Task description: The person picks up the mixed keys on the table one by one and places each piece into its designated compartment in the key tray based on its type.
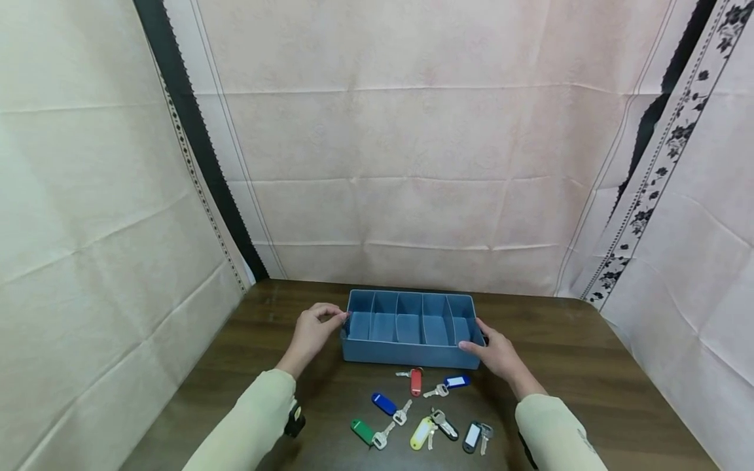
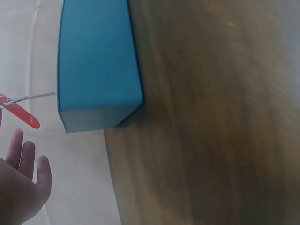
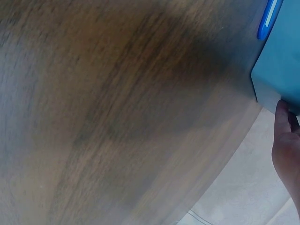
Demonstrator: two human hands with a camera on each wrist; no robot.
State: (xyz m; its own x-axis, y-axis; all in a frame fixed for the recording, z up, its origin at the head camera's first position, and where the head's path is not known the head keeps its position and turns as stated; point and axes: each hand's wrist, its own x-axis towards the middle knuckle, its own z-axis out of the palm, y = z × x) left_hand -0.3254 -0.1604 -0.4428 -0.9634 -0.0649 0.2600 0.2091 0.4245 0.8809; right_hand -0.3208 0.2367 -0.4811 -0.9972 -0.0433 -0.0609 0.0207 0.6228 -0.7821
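Note:
A blue organizer box [image 1: 412, 354] with several compartments stands on the table, and no keys show inside it. My left hand [image 1: 315, 332] is at the box's left end, pinching a key with a red tag [image 2: 24, 116]. In the left wrist view the key [image 2: 37, 96] points toward the box's rim; the pinching fingertips are mostly out of that frame. With my right hand [image 1: 497, 353] I hold the box's right end, thumb over the front rim and fingers along the side wall.
Several tagged keys lie in front of the box: a red tag [image 1: 415, 382], blue tags [image 1: 384, 403] [image 1: 457, 381], a green tag [image 1: 362, 431], a yellow tag [image 1: 421, 434] and black-edged tags [image 1: 471, 437]. Behind the wooden table [image 1: 559, 366] hangs pale cloth [image 1: 412, 163].

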